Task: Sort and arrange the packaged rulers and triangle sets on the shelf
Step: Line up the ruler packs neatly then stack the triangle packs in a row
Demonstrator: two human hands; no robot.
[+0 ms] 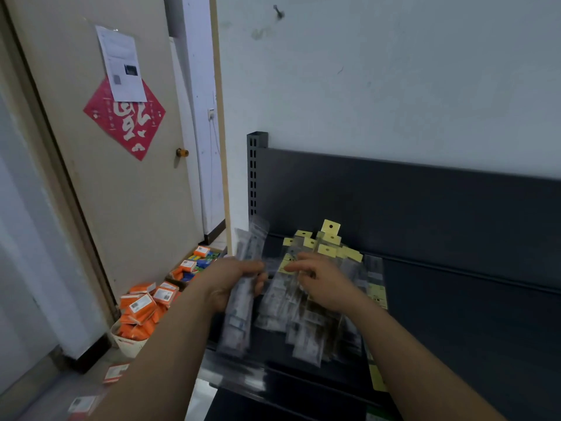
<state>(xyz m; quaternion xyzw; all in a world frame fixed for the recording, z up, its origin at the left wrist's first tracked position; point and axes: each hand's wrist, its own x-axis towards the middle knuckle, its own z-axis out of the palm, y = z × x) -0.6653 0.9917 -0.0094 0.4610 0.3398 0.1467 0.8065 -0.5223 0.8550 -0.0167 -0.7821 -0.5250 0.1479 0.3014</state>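
Several clear packaged rulers with yellow hang tabs (329, 240) lie in a loose pile (306, 323) on the dark shelf (455, 314). My left hand (233, 282) grips a bundle of clear ruler packs (241, 305), held upright at the shelf's left end. My right hand (321, 281) rests on top of the pile, its fingers curled and pinching the upper edge of one pack. The image is motion-blurred around both hands.
A slotted shelf upright (253, 174) and dark back panel (425, 214) stand against the white wall. On the floor to the left are orange boxes in a container (142, 311) and a carton of mixed boxes (194, 264). A door (121, 177) is beyond.
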